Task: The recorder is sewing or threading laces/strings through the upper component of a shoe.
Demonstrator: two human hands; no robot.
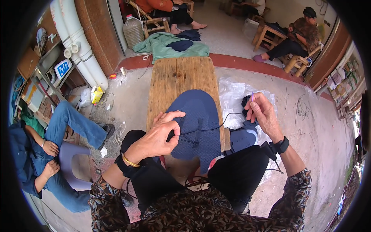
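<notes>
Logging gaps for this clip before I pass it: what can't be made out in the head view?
- Needle tip in the right hand: too small to see, only a thin pale shaft shows.
- Where the dark thread enters the blue sole: covered by the left hand.
- Dark pieces on the plastic sheet: partly behind the right hand.
- Sole's near end: hidden between the knees.

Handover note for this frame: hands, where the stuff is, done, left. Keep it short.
Left hand: pressing down on the blue upper, pinching the cord where it enters.
Right hand: raised to the right, holding a thin needle and pulling the cord taut.
Upper lies on the wooden bench, over the knees. More blue pieces sit on the plastic sheet at right.
Done: some stitching at the upper's centre strap.
Left: cannot tell how much; the stitch in hand isn't pulled through yet.
</notes>
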